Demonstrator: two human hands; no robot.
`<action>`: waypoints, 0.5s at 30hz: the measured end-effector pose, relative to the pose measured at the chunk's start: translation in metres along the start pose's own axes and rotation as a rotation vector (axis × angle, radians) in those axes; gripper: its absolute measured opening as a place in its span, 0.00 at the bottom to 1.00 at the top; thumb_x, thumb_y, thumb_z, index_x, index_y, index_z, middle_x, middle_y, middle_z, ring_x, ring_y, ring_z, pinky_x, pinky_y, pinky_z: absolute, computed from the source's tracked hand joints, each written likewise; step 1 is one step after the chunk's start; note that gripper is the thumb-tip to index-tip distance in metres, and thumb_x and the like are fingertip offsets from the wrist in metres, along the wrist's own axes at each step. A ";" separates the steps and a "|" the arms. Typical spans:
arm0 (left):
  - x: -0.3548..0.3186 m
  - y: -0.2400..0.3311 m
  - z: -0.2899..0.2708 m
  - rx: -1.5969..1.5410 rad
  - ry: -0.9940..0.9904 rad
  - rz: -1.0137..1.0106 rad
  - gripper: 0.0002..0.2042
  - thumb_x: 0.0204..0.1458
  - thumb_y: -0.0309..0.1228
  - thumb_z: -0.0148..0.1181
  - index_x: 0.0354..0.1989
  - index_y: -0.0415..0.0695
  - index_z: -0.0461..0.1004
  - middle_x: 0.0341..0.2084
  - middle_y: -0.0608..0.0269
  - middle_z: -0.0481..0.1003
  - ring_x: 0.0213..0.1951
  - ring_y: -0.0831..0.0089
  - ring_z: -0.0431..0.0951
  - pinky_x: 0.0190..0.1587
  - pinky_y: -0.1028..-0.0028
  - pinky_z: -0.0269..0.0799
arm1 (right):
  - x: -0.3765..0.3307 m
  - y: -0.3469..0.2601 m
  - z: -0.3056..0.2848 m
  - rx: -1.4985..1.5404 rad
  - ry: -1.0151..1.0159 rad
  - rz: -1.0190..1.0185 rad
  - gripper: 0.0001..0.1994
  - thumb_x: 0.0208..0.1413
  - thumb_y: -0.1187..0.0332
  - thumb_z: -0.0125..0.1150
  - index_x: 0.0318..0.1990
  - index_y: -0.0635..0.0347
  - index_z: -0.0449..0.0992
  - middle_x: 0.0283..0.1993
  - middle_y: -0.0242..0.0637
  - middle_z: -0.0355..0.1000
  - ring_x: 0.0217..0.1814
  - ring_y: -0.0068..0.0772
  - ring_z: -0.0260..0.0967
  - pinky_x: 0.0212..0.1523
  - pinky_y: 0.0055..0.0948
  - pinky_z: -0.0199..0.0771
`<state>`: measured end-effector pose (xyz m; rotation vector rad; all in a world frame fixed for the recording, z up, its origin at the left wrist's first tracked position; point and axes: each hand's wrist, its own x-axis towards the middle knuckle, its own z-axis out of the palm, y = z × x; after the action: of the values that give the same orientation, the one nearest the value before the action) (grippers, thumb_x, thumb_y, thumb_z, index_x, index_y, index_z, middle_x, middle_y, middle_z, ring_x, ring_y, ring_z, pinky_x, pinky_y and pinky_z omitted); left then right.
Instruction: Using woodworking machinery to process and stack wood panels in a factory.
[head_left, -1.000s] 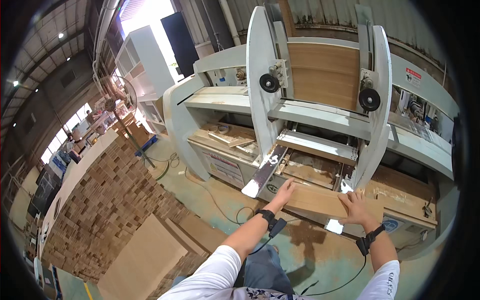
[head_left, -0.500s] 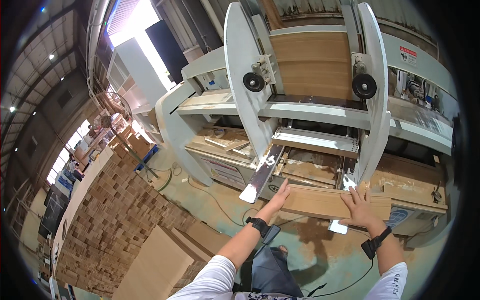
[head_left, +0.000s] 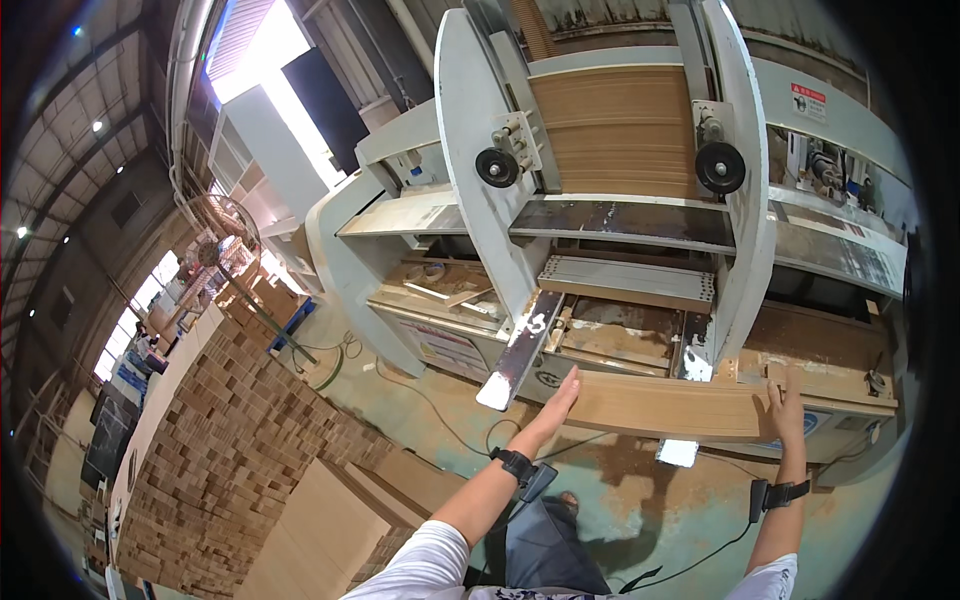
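Note:
A stack of thin brown wooden strips (head_left: 668, 405) spans the space between my hands, in front of the machine. My left hand (head_left: 556, 403) presses its palm and straight fingers against the stack's left end. At the right end, my right hand (head_left: 787, 408) is set against the strips, fingers pointing up, part of its grip hidden. Below and behind the stack are two metal rails, the left rail (head_left: 520, 350) and the right rail (head_left: 697, 350). Whether the stack touches the right rail, I cannot tell.
The machine's tall pale side plates (head_left: 465, 130) hold more brown strips (head_left: 615, 130) between them, beside black handwheels (head_left: 720, 168). A dark metal plate (head_left: 625, 220) crosses below. To the left stand a large pile of wooden blocks (head_left: 240, 470) and a fan (head_left: 210, 250). Cables (head_left: 430, 400) lie on the floor.
My right hand has moved from the top of the stack to its right end. The pale crossbar before the machine's uprights has shifted away, exposing the dark plate.

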<state>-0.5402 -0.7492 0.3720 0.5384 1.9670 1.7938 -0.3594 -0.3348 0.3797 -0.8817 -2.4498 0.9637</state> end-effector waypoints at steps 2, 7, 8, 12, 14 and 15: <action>0.002 -0.009 -0.003 -0.018 -0.004 0.007 0.31 0.60 0.47 0.35 0.65 0.40 0.40 0.65 0.56 0.41 0.66 0.68 0.40 0.64 0.73 0.36 | 0.001 0.009 0.012 -0.028 -0.013 -0.036 0.27 0.56 0.56 0.49 0.58 0.65 0.58 0.56 0.55 0.60 0.59 0.53 0.56 0.57 0.37 0.57; 0.004 -0.019 0.003 0.093 0.080 0.067 0.27 0.61 0.41 0.38 0.64 0.40 0.46 0.64 0.55 0.48 0.65 0.68 0.46 0.63 0.73 0.42 | -0.006 -0.013 0.009 -0.010 -0.030 -0.052 0.25 0.58 0.55 0.47 0.55 0.68 0.61 0.53 0.55 0.63 0.56 0.52 0.60 0.56 0.34 0.60; 0.004 -0.021 0.006 0.240 0.152 0.134 0.25 0.60 0.39 0.40 0.62 0.39 0.50 0.62 0.53 0.52 0.64 0.66 0.50 0.62 0.73 0.45 | -0.006 -0.017 0.008 0.003 -0.063 -0.016 0.26 0.56 0.55 0.49 0.55 0.66 0.60 0.54 0.55 0.61 0.58 0.52 0.57 0.58 0.36 0.57; 0.008 -0.022 0.018 0.501 0.323 0.253 0.21 0.58 0.34 0.45 0.57 0.37 0.58 0.57 0.47 0.59 0.60 0.59 0.59 0.59 0.71 0.54 | -0.020 -0.034 0.022 -0.461 0.187 -0.268 0.33 0.47 0.52 0.59 0.58 0.60 0.59 0.60 0.54 0.53 0.64 0.55 0.47 0.63 0.48 0.45; 0.005 -0.020 0.015 0.506 0.350 0.262 0.21 0.57 0.33 0.46 0.57 0.39 0.59 0.57 0.46 0.59 0.59 0.56 0.59 0.59 0.69 0.55 | -0.028 -0.071 0.024 -0.410 -0.040 -0.440 0.38 0.41 0.50 0.63 0.59 0.57 0.58 0.62 0.54 0.50 0.65 0.57 0.44 0.63 0.51 0.41; 0.003 -0.019 0.013 0.512 0.357 0.271 0.21 0.56 0.32 0.47 0.58 0.41 0.59 0.57 0.46 0.59 0.58 0.54 0.59 0.58 0.67 0.57 | -0.030 -0.087 0.025 -0.363 -0.267 -0.588 0.43 0.35 0.47 0.67 0.60 0.55 0.57 0.64 0.53 0.47 0.66 0.59 0.40 0.64 0.55 0.37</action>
<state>-0.5354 -0.7384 0.3524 0.7076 2.7456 1.6102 -0.3870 -0.4165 0.4211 -0.0874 -2.9072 0.4515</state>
